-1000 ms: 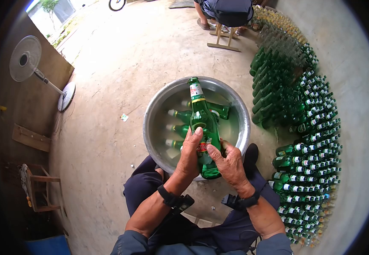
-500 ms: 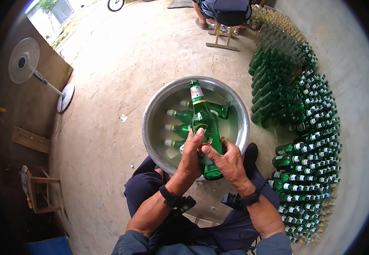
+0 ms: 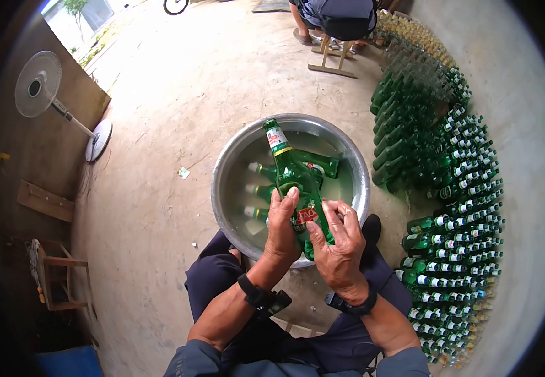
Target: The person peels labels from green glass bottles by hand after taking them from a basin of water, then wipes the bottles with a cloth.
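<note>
A green glass beer bottle (image 3: 290, 168) is tilted over the metal basin (image 3: 218, 182), its capless-looking neck pointing away from me and a white label round the neck. My left hand (image 3: 280, 231) wraps round the bottle's left side, thumb along the glass. My right hand (image 3: 340, 250) is at the lower right of the body, thumb and bent fingers against it beside the red label. Below, several more green bottles (image 3: 259, 190) lie in the cloudy water, some with pale neck labels. Part of the held bottle's base is hidden by my right hand.
Rows of green bottles (image 3: 454, 251) stand along the wall on my right. Another person (image 3: 338, 16) sits on a wooden stool ahead. A standing fan (image 3: 37, 85) and a wooden chair (image 3: 65, 264) are on the left. A scrap (image 3: 184, 173) lies on the concrete floor.
The held bottle's neck has swung left and its red label now shows more. My right hand has shifted slightly, its fingers more raised along the bottle's side.
</note>
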Demonstrator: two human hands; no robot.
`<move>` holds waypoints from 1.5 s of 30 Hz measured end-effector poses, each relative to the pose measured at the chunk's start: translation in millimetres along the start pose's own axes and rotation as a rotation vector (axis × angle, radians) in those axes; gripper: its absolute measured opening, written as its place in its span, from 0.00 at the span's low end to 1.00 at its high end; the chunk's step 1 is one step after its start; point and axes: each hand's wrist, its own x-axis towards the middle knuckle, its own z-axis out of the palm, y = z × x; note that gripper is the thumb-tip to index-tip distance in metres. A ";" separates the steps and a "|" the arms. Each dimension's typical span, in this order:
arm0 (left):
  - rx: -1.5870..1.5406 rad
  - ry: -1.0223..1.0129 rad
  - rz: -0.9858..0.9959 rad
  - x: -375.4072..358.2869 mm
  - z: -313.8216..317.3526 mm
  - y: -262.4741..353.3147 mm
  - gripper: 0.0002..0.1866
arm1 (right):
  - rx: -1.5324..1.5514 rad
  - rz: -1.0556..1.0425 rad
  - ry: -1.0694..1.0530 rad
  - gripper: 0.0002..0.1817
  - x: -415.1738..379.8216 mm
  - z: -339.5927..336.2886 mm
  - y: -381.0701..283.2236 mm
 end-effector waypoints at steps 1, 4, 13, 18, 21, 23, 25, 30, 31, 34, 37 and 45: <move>0.012 0.003 0.021 -0.4 0.8 0.7 0.17 | 0.000 0.000 -0.001 0.24 -0.8 -0.2 -1.3; 0.105 0.030 0.043 0.6 -2.0 -0.6 0.17 | -0.046 -0.041 0.006 0.21 -2.6 -0.6 -2.4; 0.113 0.086 0.036 -7.8 3.1 1.6 0.16 | 0.205 0.067 0.088 0.12 0.1 1.8 -1.8; 0.105 0.076 0.060 -9.3 2.9 0.8 0.16 | 0.189 0.065 0.050 0.10 -1.3 3.4 -1.0; 0.114 0.101 0.048 -9.7 1.7 -0.1 0.15 | 0.199 0.086 0.041 0.10 -1.5 4.8 -1.2; 0.121 0.109 0.049 -10.4 1.4 -0.4 0.15 | 0.198 0.115 0.042 0.10 -1.9 5.7 -2.8; 0.133 0.115 0.044 -11.3 2.9 -0.3 0.14 | 0.195 0.147 0.041 0.09 -2.1 6.0 -3.0; 0.139 0.122 0.036 -11.9 9.2 -2.0 0.14 | 0.164 0.081 0.046 0.08 -4.2 6.6 2.5; 0.138 0.129 0.038 -11.9 9.5 -3.1 0.14 | 0.163 0.081 0.046 0.08 -4.3 6.6 2.5; 0.150 0.131 0.037 -11.7 5.5 -6.4 0.16 | 0.202 0.131 0.040 0.07 -6.8 7.9 2.2; 0.164 0.148 0.034 -8.0 -0.3 -11.0 0.17 | 0.201 0.060 0.036 0.09 -8.4 9.5 2.1; 0.143 0.162 -0.004 -10.2 0.5 -10.6 0.15 | 0.320 0.281 0.021 0.13 -1.6 5.8 -0.6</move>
